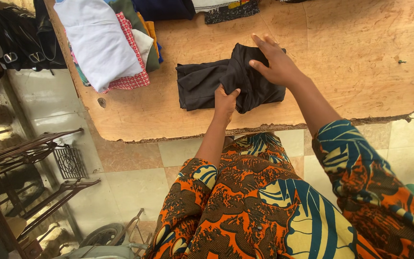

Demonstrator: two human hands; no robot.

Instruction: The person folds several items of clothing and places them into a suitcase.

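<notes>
Black garment [207,84] under both hands [226,101].

No packages, labels, signs — no screens.

We count two hands, the left hand [225,101] and the right hand [275,61], one folded black cloth [207,81], and one worn wooden tabletop [350,52].

A stack of folded clothes [106,45] sits at the wooden table's [360,57] far left corner. Black bags [22,38] hang beside it. A metal stand [39,163] rests on the tiled floor [130,172].
</notes>
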